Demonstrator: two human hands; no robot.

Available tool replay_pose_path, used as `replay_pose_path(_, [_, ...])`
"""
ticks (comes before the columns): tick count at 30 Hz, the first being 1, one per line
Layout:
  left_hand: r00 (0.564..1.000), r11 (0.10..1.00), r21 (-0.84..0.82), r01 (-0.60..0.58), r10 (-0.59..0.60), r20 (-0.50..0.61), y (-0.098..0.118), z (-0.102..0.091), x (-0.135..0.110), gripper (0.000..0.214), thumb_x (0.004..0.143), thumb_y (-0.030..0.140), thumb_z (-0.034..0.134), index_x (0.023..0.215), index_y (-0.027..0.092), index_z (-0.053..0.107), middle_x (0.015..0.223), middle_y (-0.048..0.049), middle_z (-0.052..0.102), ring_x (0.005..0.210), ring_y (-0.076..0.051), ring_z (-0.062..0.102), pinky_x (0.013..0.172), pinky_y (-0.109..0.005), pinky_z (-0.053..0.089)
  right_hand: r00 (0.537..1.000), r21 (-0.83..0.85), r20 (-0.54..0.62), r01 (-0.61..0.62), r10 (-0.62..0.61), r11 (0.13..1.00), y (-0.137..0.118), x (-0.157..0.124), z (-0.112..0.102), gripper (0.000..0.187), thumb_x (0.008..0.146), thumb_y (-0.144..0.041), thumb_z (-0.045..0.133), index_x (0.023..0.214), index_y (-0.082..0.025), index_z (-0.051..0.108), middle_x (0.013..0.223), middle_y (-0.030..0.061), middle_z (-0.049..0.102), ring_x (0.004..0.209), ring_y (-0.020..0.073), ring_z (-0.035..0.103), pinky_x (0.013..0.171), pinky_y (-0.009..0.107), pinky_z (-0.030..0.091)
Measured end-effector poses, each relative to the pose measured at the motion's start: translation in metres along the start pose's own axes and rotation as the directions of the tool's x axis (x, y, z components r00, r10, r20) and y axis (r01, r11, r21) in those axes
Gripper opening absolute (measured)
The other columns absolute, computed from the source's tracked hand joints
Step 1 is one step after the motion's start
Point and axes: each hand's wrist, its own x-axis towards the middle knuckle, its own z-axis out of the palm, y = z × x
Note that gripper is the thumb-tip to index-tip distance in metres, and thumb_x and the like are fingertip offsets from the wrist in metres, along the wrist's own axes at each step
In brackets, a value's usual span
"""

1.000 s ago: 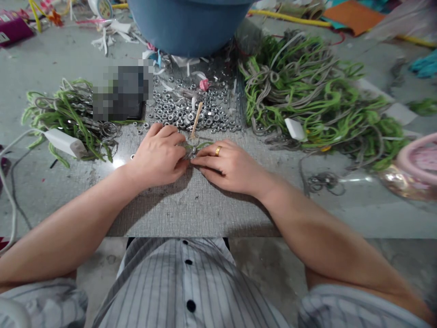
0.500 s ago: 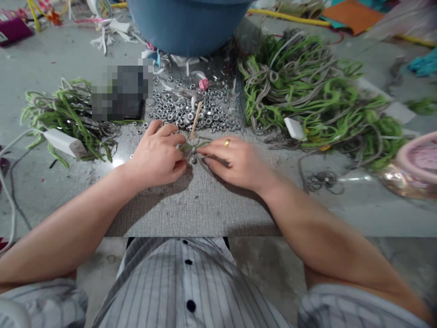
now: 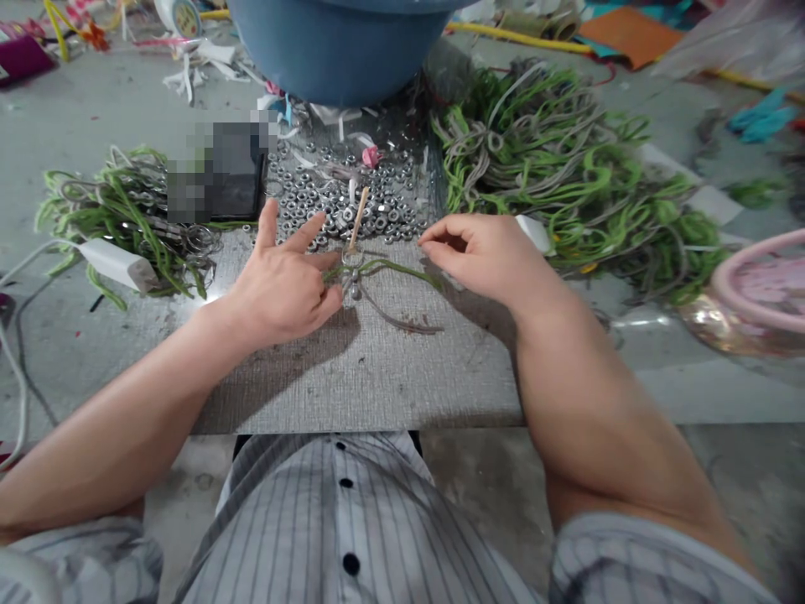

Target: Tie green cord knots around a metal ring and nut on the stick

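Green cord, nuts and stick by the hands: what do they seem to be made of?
Green cord: soft fibre, maybe suede-like; matt, limp, flat.
Nuts: metal, likely steel; shiny grey, six-sided with holes.
Stick: wood or bamboo; pale tan, matt, thin.

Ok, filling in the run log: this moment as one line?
left hand: pins green cord by metal ring | right hand: pinched near cord's end, grip unclear | behind: nuts

grey worktable (image 3: 75, 352), textured grey mat (image 3: 352, 377) at its front edge, blue tub (image 3: 340, 42) behind, soft even light
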Motion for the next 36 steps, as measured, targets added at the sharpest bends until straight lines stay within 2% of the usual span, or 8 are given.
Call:
replay_pose_path(5, [0.978,0.988,-0.006,0.157,-0.156,-0.136,0.003,-0.011,0.003,0.04,0.091,0.029,0.042,0.058,0.019,0.063,0.081,-0.0066,0.073,0.122,-0.036,0.051,0.111,-0.068,0.009,0.992,-0.102,0.113,0.073,-0.061,0.992,0.009,-0.003,-0.001,0.015,0.079,-0.036,0.065,0.072,-0.024,0.07,0.059,0.0,0.066,0.05,0.0146,0.054,0.048,0.029,0.034])
replay_pose_path(9, [0.946,0.962,0.086,0.258,-0.234,-0.224,-0.004,-0.014,0.004,0.036,0.091,0.033,0.043,0.062,0.019,0.06,0.071,-0.0066,0.068,0.097,-0.028,0.057,0.101,-0.058,0.031,0.989,-0.149,0.127,0.096,-0.077,0.984,0.012,-0.003,0.004,0.016,0.08,-0.038,0.065,0.072,-0.024,0.068,0.058,0.0002,0.065,0.049,0.0146,0.053,0.047,0.028,0.032])
replay_pose_path(14, [0.974,0.947,0.23,0.223,-0.227,-0.008,-0.012,-0.015,0.005,0.024,0.083,0.032,0.048,0.068,0.017,0.058,0.067,-0.0084,0.063,0.077,-0.023,0.057,0.068,-0.035,0.044,0.994,-0.11,0.036,0.105,-0.102,0.988,0.001,-0.003,0.008,0.014,0.083,-0.032,0.06,0.074,-0.024,0.068,0.061,0.0016,0.065,0.054,0.0171,0.056,0.052,0.03,0.037])
replay_pose_path(19, [0.972,0.936,0.331,0.121,-0.18,0.153,-0.017,-0.015,0.001,0.015,0.073,0.03,0.054,0.071,0.017,0.061,0.07,-0.0062,0.061,0.072,-0.021,0.058,0.064,-0.031,0.043,0.987,-0.074,-0.046,0.153,-0.157,0.985,-0.007,-0.006,0.014,0.016,0.084,-0.031,0.057,0.081,-0.022,0.069,0.072,0.0039,0.07,0.064,0.0187,0.061,0.059,0.031,0.042])
replay_pose_path(23, [0.975,0.949,0.307,0.076,-0.135,0.176,-0.025,-0.014,-0.005,0.009,0.065,0.022,0.055,0.057,0.017,0.052,0.056,-0.0005,0.051,0.054,-0.011,0.046,0.057,-0.025,0.039,0.981,-0.056,-0.032,0.189,-0.191,0.98,-0.007,-0.006,0.017,0.018,0.086,-0.032,0.055,0.082,-0.023,0.071,0.076,0.004,0.072,0.067,0.0195,0.063,0.062,0.032,0.045])
replay_pose_path(28, [0.973,0.978,0.141,0.155,-0.175,0.149,-0.025,-0.018,-0.001,0.016,0.07,0.019,0.049,0.054,0.018,0.052,0.046,0.0023,0.046,0.045,-0.008,0.037,0.051,-0.021,0.034,0.978,-0.023,-0.031,0.206,-0.207,0.978,-0.012,-0.007,0.016,0.02,0.088,-0.032,0.053,0.082,-0.024,0.07,0.08,0.0044,0.073,0.072,0.0206,0.065,0.066,0.034,0.047])
replay_pose_path(31, [0.961,0.949,-0.155,0.274,-0.261,0.095,-0.017,-0.02,0.006,0.014,0.074,0.024,0.052,0.063,0.019,0.059,0.052,0.0014,0.055,0.048,-0.01,0.048,0.053,-0.024,0.038,0.976,0.013,-0.047,0.214,-0.214,0.977,-0.016,-0.009,0.018,0.022,0.09,-0.034,0.052,0.082,-0.023,0.07,0.078,0.0041,0.072,0.07,0.0193,0.064,0.067,0.033,0.048])
replay_pose_path(36, [0.929,0.661,-0.678,0.322,-0.358,0.092,-0.001,-0.009,0.01,0.013,0.084,0.024,0.051,0.074,0.018,0.057,0.063,-0.0023,0.066,0.044,-0.008,0.051,0.047,-0.023,0.04,0.955,0.094,-0.064,0.295,-0.29,0.951,-0.025,-0.012,0.023,0.028,0.092,-0.039,0.051,0.083,-0.02,0.07,0.079,0.0047,0.072,0.072,0.0187,0.064,0.07,0.033,0.047])
